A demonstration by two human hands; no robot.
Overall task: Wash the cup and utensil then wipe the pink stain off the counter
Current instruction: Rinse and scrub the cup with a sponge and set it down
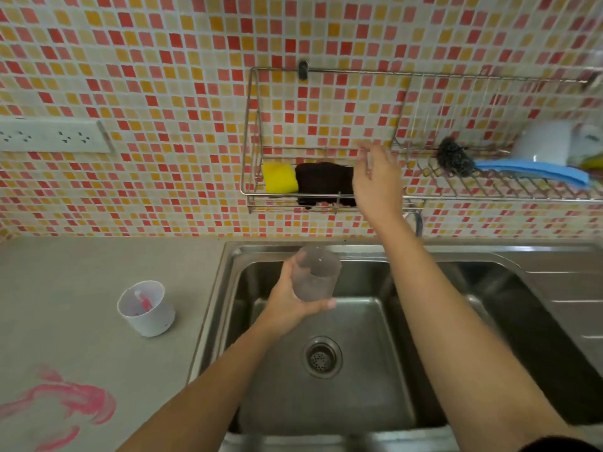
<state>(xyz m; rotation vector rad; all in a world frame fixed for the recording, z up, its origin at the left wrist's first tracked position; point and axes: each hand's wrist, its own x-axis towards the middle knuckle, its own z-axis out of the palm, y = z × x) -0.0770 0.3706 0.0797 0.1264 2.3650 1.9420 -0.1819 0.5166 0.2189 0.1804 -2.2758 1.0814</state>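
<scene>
Early: left hand [287, 300] grips clear cup [314, 277] over sink [359, 402]; right hand [375, 179], loose & empty, at rack [252, 141], 12 o'clock. Utensil [144, 301] at 9 & pink stain [75, 401] at 8 on bench [81, 256] not done.

Bare forearms [456, 321], dark right sleeve [562, 446]

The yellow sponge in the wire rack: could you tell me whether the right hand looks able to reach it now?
Probably yes. The right hand is open at the wire rack, by the dark cloth beside the yellow sponge; the rack's top is open. The left hand holds the cup.
</scene>
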